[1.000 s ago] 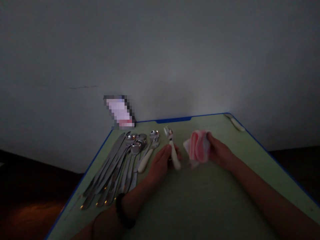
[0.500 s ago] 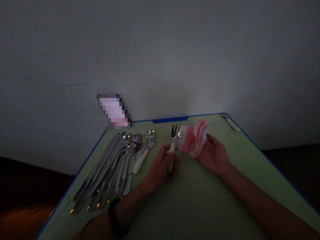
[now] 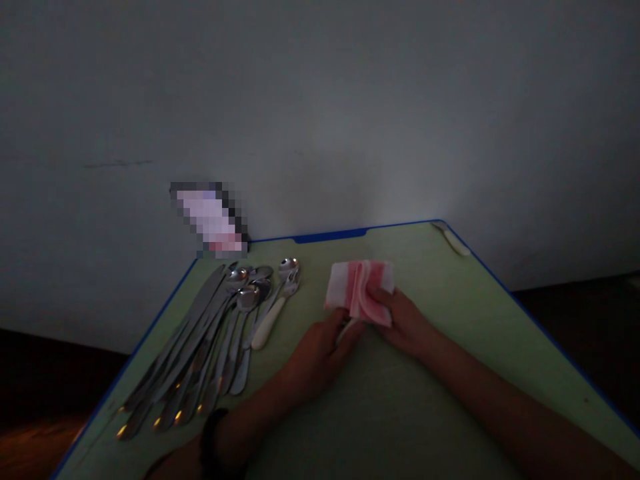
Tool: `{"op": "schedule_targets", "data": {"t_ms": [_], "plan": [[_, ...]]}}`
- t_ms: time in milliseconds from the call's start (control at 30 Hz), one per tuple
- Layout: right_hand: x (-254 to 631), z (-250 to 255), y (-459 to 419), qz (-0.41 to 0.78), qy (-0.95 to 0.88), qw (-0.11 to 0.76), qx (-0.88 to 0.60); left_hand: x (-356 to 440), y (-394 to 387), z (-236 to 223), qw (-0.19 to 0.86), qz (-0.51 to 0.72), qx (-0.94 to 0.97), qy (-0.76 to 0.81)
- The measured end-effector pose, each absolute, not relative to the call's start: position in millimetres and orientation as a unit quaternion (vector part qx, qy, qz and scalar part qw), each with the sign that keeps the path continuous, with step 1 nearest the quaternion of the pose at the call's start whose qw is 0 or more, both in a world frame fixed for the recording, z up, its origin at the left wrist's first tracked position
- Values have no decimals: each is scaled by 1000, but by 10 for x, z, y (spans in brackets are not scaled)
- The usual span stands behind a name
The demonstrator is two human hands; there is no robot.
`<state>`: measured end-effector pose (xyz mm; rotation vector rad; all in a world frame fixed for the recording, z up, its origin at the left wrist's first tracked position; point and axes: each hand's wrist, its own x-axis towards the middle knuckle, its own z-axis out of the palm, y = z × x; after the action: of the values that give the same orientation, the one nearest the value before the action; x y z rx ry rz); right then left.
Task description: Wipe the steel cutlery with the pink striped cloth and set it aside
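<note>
The left hand (image 3: 320,350) pinches a pale handle (image 3: 346,329), the right hand (image 3: 406,325) a striped cloth (image 3: 356,285), inside the table's (image 3: 465,300) far edge; loose fingers could let the handle twist free.

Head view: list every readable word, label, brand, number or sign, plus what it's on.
No readable text anywhere.
Lit screen at the far left: pixelated, unreadable.
Metal cutlery pile: too dim and small to make out any stamp.
Pink-and-white cloth: stripes only, no lettering shows.
White handle in the left hand: mostly hidden, no text shows.
Wall: a faint line, no writing.
</note>
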<state>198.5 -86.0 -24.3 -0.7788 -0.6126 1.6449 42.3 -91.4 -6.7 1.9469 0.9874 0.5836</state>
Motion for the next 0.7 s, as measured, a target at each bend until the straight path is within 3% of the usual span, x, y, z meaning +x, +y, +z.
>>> {"op": "schedule_targets", "data": {"t_ms": [167,533,700], "plan": [[2000,-254,-885,610,-350,569,-426,381,-927,-98,400,198,803,396],[2191,-115,-830,320,-563,425,-633,392,-883,-7,458,201,780,376],[2209,-179,-777,289,-558,412,-660,408,-881,6,472,235,761,378]]}}
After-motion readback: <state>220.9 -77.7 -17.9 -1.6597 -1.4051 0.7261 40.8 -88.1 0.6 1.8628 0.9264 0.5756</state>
